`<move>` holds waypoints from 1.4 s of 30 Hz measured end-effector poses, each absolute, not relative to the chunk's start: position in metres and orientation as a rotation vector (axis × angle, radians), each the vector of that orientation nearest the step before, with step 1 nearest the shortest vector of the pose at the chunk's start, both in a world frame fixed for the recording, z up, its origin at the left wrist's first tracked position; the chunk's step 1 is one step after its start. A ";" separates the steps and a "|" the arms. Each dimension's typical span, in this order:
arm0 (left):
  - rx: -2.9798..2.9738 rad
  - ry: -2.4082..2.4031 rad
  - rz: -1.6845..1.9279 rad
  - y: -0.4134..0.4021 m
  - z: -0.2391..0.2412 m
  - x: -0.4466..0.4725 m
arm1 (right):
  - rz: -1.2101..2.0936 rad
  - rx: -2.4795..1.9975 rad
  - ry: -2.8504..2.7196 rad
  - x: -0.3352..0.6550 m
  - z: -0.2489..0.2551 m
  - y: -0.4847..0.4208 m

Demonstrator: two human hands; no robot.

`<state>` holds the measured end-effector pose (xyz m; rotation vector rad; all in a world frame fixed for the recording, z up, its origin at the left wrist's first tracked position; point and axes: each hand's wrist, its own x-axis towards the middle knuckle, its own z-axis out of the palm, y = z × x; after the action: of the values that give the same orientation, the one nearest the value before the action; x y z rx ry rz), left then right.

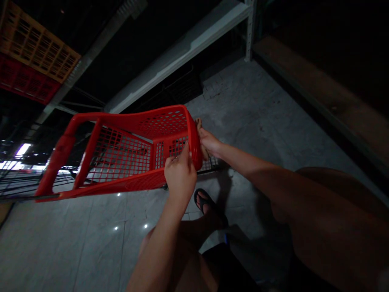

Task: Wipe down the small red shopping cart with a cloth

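Two bare arms [252, 162] come in close and reach out to a red cart [146, 179], which is on the floor [100, 235] in front of the person. The left hand [181, 172] has its fingers bent over the rim at the cart's near end, and it looks like a real grip. The right hand [209, 142] is at the outside of that same end, touching a tan, cloth-like thing [204, 153]. Its fingertips are hidden, so I cannot tell if they squeeze the cloth or just push on it. The work looks to be in the middle, since both hands are busy at this one end and the cloth is up against it. The far end, with the handle [62, 156], has no hand on it. It is too dark to tell which parts are done and which are left.
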<state>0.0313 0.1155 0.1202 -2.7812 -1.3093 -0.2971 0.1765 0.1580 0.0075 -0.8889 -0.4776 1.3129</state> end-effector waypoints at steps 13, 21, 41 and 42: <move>-2.754 -1.363 -0.186 0.112 0.124 0.040 | 1.257 -0.936 -0.476 0.162 -0.007 0.139; -2.732 -1.531 -0.214 0.126 0.131 0.045 | 1.284 -1.113 -0.674 0.104 -0.027 0.059; -2.808 -1.229 -0.319 0.108 0.118 0.023 | 1.233 -0.846 -0.216 0.181 0.006 0.187; -2.798 -1.244 -0.294 0.110 0.118 0.025 | 1.216 -0.860 -0.220 0.176 0.007 0.184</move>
<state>0.0250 0.1096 0.1184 -2.7982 -1.2441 -0.2939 0.1762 0.1839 0.0072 -0.8599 -0.2198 1.2157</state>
